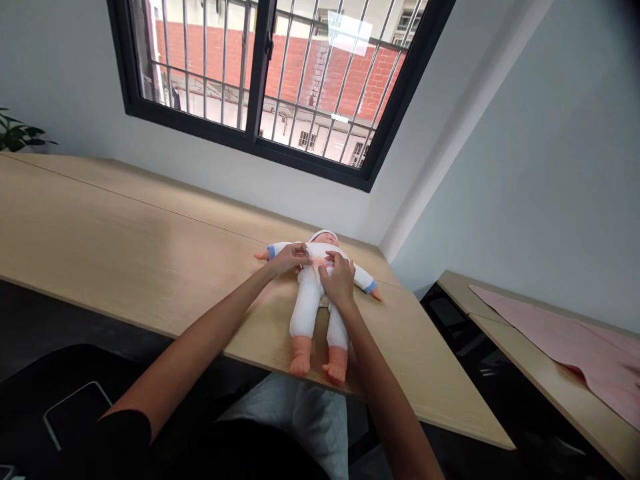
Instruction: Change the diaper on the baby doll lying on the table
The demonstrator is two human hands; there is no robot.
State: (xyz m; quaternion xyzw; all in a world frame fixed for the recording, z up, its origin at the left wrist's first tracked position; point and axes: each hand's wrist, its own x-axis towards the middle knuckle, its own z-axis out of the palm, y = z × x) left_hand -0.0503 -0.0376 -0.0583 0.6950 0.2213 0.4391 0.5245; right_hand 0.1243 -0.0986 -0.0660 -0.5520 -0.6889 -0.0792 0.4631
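A baby doll (305, 313) lies on its back on the wooden table (190, 280), head towards the window and bare feet at the near edge. It wears a white top (316, 249) with blue cuffs, white trousers and a pale cap. Some bare, pinkish belly shows between top and trousers. My left hand (291, 257) is at the doll's waist on the left, fingers closed on the white clothing. Across from it, my right hand (340, 279) bends over the waist with curled fingers at the clothing. Exactly what its fingertips grip is partly hidden.
A barred window (310, 87) is in the wall behind the table. Beyond a dark gap to the right, a pink cloth (575, 340) lies on another table (530, 360). A phone-like object (75, 410) is at lower left, a plant (20, 137) at far left.
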